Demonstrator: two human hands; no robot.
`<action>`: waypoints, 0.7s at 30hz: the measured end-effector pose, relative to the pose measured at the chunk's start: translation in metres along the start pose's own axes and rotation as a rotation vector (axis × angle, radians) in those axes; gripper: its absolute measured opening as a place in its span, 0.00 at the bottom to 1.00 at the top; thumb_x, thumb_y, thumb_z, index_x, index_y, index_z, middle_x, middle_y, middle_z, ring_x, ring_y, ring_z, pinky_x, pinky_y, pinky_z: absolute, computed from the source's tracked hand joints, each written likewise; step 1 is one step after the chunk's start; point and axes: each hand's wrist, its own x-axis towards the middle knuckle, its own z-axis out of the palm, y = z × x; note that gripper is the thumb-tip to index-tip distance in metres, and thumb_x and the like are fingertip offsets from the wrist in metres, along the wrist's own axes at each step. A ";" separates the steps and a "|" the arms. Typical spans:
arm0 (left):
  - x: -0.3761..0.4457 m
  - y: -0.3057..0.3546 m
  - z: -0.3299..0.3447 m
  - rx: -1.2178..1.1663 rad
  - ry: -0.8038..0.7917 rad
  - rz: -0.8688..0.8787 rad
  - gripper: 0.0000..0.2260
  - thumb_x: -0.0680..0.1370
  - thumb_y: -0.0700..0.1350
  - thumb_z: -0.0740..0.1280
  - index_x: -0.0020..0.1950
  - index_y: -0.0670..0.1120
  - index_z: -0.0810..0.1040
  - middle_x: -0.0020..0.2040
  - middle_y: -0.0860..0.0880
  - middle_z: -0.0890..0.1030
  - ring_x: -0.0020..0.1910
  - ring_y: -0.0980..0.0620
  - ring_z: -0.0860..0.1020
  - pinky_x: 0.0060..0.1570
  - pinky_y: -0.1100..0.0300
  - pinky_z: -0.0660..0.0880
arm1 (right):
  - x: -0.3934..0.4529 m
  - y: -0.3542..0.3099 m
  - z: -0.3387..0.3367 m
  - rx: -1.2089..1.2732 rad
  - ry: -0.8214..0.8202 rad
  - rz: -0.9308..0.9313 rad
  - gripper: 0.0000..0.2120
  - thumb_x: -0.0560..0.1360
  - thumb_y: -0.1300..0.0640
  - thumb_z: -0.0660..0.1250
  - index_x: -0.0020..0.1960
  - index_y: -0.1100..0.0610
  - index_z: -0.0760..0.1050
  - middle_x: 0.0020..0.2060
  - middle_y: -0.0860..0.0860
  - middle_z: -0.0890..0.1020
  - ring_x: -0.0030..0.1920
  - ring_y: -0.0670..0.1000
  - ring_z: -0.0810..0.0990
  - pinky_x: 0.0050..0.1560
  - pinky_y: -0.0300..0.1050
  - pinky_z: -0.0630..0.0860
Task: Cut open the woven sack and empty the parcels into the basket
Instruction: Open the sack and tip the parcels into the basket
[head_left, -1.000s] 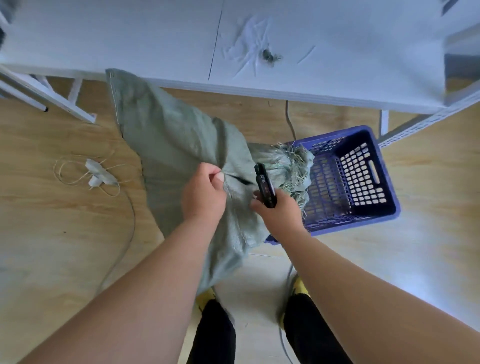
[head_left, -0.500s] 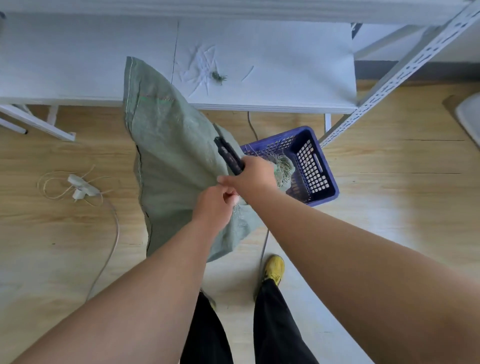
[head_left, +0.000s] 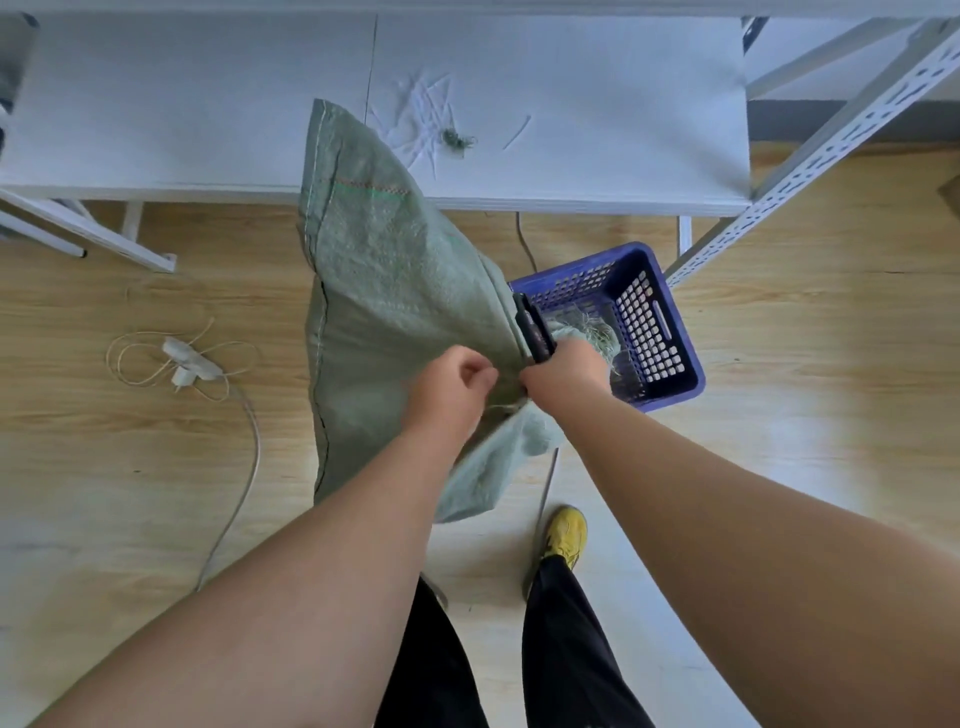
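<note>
The right hand (head_left: 563, 376) has slid further right along the green woven sack (head_left: 395, 291), toward the blue basket (head_left: 675, 338), since half a second ago.

Both forearms reach forward and down. The left hand (head_left: 449, 392) is clenched on a fold of sack fabric, knuckles up. The right hand's fingers wrap a black cutter (head_left: 532, 327), which points up and away against the sack's edge. The sack hangs upright over the wooden floor, its frayed end inside the basket beside the white shelf (head_left: 571, 104).
</note>
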 end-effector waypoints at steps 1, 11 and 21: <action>0.006 0.004 -0.009 0.019 0.158 -0.030 0.08 0.76 0.47 0.69 0.55 0.49 0.77 0.51 0.50 0.80 0.50 0.50 0.78 0.50 0.57 0.74 | 0.001 0.005 -0.001 0.005 0.012 -0.009 0.07 0.72 0.60 0.67 0.50 0.56 0.74 0.37 0.53 0.76 0.39 0.56 0.76 0.35 0.42 0.70; 0.094 0.033 -0.065 0.114 0.364 -0.200 0.45 0.73 0.56 0.71 0.79 0.48 0.46 0.76 0.45 0.61 0.74 0.43 0.61 0.71 0.49 0.63 | 0.007 0.072 -0.022 -0.020 0.101 0.096 0.08 0.72 0.58 0.68 0.50 0.59 0.75 0.37 0.55 0.78 0.37 0.56 0.77 0.33 0.43 0.70; 0.114 0.060 -0.034 0.203 0.138 -0.137 0.18 0.73 0.51 0.72 0.62 0.53 0.75 0.63 0.48 0.70 0.58 0.46 0.74 0.55 0.57 0.72 | 0.007 0.106 -0.030 -0.022 0.090 0.180 0.07 0.72 0.59 0.67 0.50 0.56 0.76 0.35 0.51 0.77 0.37 0.55 0.76 0.31 0.42 0.68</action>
